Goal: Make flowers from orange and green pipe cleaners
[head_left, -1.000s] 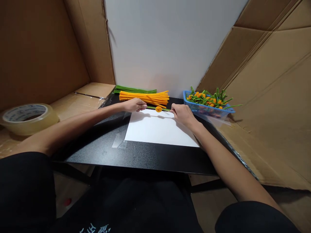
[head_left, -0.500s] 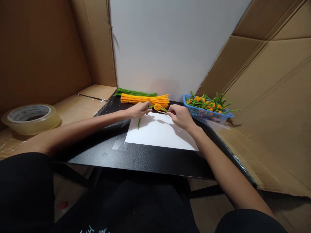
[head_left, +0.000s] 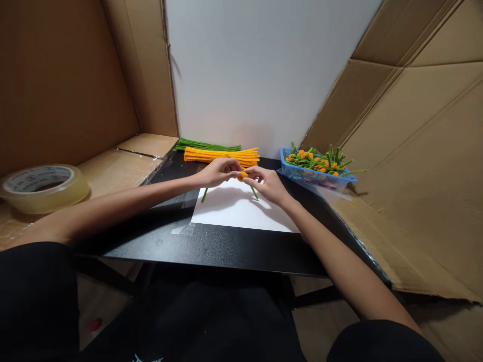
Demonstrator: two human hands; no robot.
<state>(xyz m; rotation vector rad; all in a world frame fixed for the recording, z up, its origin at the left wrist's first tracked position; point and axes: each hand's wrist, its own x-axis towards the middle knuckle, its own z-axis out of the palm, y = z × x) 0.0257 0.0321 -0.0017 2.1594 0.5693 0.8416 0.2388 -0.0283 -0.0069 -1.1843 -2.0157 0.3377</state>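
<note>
Between my two hands, above a white sheet of paper (head_left: 237,213), is a small pipe-cleaner flower (head_left: 242,176) with an orange head and green stem pieces. My left hand (head_left: 221,172) pinches the flower from the left, thumb and fingers closed at the orange head. From the other side my right hand (head_left: 266,182) pinches the same head with its fingertips. One green end sticks out below my left hand, another below my right. Part of the flower is hidden behind my fingers.
Bundles of orange pipe cleaners (head_left: 219,155) and green pipe cleaners (head_left: 207,145) lie at the table's back. A blue basket (head_left: 313,173) at right holds several orange-and-green pieces. Left, a tape roll (head_left: 45,188) rests on cardboard (head_left: 109,163). Cardboard walls flank the black table (head_left: 226,251).
My hands have come closer together. My right hand has moved left from the green stem to the orange head, and a green end now hangs below it.
</note>
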